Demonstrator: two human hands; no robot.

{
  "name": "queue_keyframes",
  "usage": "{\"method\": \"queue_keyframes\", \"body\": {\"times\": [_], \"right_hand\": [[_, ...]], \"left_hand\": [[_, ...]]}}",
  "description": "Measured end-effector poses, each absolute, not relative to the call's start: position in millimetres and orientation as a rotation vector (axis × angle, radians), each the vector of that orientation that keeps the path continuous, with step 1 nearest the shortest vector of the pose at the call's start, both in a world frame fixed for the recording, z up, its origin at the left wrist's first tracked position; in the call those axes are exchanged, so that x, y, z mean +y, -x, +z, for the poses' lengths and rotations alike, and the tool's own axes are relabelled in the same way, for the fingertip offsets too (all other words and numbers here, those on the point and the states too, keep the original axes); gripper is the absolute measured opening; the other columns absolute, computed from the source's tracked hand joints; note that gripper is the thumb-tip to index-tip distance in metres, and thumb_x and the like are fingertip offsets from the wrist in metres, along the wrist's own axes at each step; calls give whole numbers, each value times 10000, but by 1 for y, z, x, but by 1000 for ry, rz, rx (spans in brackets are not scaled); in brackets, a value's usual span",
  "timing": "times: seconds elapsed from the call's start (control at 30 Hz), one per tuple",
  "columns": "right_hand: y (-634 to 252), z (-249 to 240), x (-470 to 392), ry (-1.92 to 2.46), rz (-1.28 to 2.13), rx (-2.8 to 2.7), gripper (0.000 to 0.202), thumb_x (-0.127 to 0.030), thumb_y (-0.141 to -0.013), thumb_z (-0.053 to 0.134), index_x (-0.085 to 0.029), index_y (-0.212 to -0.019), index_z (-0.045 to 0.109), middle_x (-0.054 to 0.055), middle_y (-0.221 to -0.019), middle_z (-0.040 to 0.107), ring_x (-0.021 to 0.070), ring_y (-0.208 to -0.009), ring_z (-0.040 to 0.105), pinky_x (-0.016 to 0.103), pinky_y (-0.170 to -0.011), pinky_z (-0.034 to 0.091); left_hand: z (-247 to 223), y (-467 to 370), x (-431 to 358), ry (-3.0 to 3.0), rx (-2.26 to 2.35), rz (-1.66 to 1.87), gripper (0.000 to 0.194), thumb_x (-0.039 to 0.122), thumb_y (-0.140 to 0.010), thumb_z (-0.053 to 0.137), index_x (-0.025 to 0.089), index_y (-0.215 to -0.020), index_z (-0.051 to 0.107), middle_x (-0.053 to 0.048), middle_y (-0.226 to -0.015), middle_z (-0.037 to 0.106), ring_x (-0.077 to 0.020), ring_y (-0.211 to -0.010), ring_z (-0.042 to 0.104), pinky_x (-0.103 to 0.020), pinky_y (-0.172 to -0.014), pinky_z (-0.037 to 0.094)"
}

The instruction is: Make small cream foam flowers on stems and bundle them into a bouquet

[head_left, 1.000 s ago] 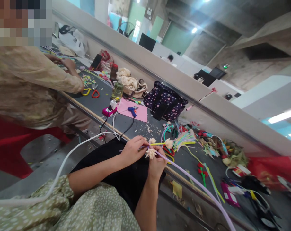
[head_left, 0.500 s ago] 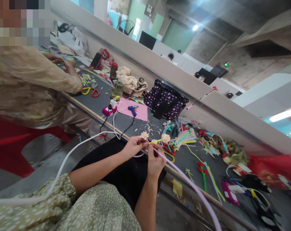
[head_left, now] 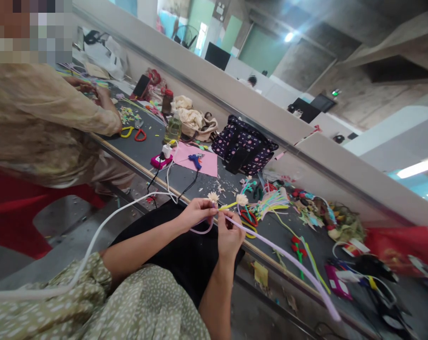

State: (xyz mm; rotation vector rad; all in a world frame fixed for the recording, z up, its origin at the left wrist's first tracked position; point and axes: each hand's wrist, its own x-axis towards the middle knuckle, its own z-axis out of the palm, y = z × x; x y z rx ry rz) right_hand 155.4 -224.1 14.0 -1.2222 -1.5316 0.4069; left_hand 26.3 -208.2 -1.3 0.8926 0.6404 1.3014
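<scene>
My left hand (head_left: pixel 199 212) is closed in a pinch on the thin stem of a cream flower, whose spiky head (head_left: pixel 213 197) shows just above the fingertips. A second cream flower (head_left: pixel 241 200) on a yellow stem (head_left: pixel 228 206) points away to the right from between my hands. Close beside it, my right hand (head_left: pixel 231 234) pinches a lavender pipe cleaner (head_left: pixel 285 252). Its long end runs off to the lower right, and a lavender loop (head_left: pixel 205 232) hangs under my left fingers. The exact crossing of the stems is hidden by my fingertips.
Beyond my hands lie red-and-yellow-handled scissors (head_left: pixel 249 222) and a bundle of pastel pipe cleaners (head_left: pixel 272 204). A blue glue gun (head_left: pixel 195 162) rests on a pink sheet (head_left: pixel 209 166). A white cable (head_left: pixel 111 215) crosses at left. A co-worker's sleeve (head_left: pixel 72 106) is at the far left.
The lavender pipe cleaner's long end has swung upward, and its tip now shows at lower right. The flower on the yellow stem has shifted slightly left. Both hands keep their pinch.
</scene>
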Motion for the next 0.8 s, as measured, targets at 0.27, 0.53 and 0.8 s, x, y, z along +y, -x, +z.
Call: {"method": "queue_keyframes", "body": {"times": [0.27,0.53,0.8], "right_hand": [[-160,23,-223,1237,478,-1533,238,-383,-804,600,-161,-725,629,5,-631,611,128,-553,519,244,-561,419],[-163,20,-224,1207,510,-1606,212,-359,-817,592,-160,-766,641,21,-696,627,133,-602,536,245,-587,436],[-178,24,-218,1125,603,-1566,174,-337,-807,610,-166,-789,633,35,-779,609,143,-682,552,256,-632,453]], "left_hand": [[7,-26,-211,-707,584,1233,312,296,-597,815,91,-761,646,-11,-612,586,-81,-511,530,-204,-515,433],[0,-24,-207,-890,682,1231,338,377,-628,784,94,-735,635,2,-592,567,-66,-472,490,-192,-478,422],[4,-21,-211,-895,640,1218,332,392,-653,762,97,-719,624,9,-580,518,-57,-473,435,-175,-439,392]]}}
